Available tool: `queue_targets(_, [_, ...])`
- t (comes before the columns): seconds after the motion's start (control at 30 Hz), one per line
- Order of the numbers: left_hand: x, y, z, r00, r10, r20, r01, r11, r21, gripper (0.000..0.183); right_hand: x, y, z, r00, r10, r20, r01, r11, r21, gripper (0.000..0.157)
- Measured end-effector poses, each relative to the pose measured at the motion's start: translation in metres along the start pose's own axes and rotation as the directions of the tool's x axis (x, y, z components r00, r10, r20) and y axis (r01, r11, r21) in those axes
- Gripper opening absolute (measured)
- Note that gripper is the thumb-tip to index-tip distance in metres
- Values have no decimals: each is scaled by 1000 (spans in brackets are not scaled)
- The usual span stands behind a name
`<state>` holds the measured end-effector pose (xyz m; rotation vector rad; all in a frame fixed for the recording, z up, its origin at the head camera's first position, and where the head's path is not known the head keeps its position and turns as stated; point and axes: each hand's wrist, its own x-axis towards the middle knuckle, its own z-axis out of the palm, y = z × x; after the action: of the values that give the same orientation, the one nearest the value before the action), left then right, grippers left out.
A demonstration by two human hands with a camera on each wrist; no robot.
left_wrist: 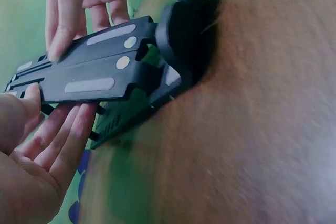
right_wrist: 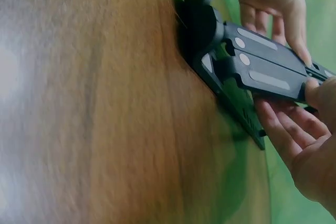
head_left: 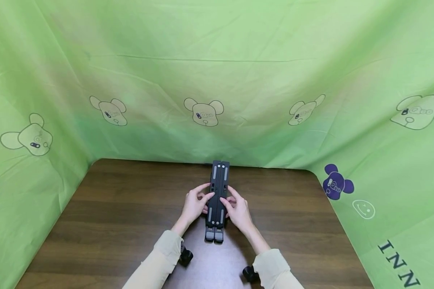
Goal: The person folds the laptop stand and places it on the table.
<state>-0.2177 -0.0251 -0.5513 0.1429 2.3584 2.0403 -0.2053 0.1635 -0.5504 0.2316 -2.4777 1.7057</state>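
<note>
A black folding laptop stand [head_left: 215, 204] with grey pads points away from me, its two long bars side by side. My left hand [head_left: 193, 204] grips its left edge, and my right hand [head_left: 240, 212] grips the right edge. Both thumbs press on the top face while the other fingers reach underneath. In the left wrist view, the upper bars of the stand [left_wrist: 89, 69] are raised at an angle from the lower part, which rests on the table. Curved lips [right_wrist: 210, 27] at the near end show in the right wrist view. The fingers underneath are partly hidden.
A brown wood-grain table [head_left: 130, 224] lies under the stand. Green cloth [head_left: 202, 80] printed with bear heads surrounds its back and sides. Black wrist cameras [head_left: 185, 256] sit at both cuffs.
</note>
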Motion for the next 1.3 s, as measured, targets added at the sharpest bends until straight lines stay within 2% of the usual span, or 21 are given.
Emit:
queue_targets(0.13, [-4,-5,-3,1000,-13,4,14,1000,-23,40,6,-2,-10,1000,-8,-18,8,1000,-9,49])
queue_targets(0.27, [-8,-8,-7,993,-57,101,61,998,-34,31,23,-6,-24,999,3,-38,0,998,62,43])
queue_targets(0.33, [-10,-7,-9,982,-88,165,97,994,-46,31,32,-10,-31,999,33,-26,-29,986,162,41])
queue_targets(0.4, [-11,-5,-11,968,-120,219,138,988,-70,34,41,-15,-38,996,83,10,-82,953,293,42])
queue_targets(0.5, [-12,-5,-15,947,-170,273,204,973,-105,38,51,-21,-45,979,179,101,-205,863,461,47])
queue_targets(0.57, [-13,-7,-18,933,-207,296,250,961,-118,40,56,-24,-49,958,232,168,-286,801,526,50])
queue_targets(0.67, [-15,-10,-20,911,-244,332,299,946,-125,45,63,-26,-52,935,272,225,-353,755,552,53])
queue_targets(0.73, [-17,-12,-21,899,-260,352,320,939,-123,48,67,-26,-51,928,285,238,-371,753,544,54])
queue_targets(0.83, [-18,-14,-21,893,-262,366,321,941,-110,48,71,-25,-47,924,297,239,-381,764,521,53])
queue_targets(1.13, [-21,-19,-19,906,-244,347,297,949,-108,42,74,-27,-36,922,318,222,-387,789,478,50])
queue_targets(1.3, [-22,-18,-21,917,-215,336,259,962,-92,41,74,-28,-35,926,318,204,-377,796,474,48])
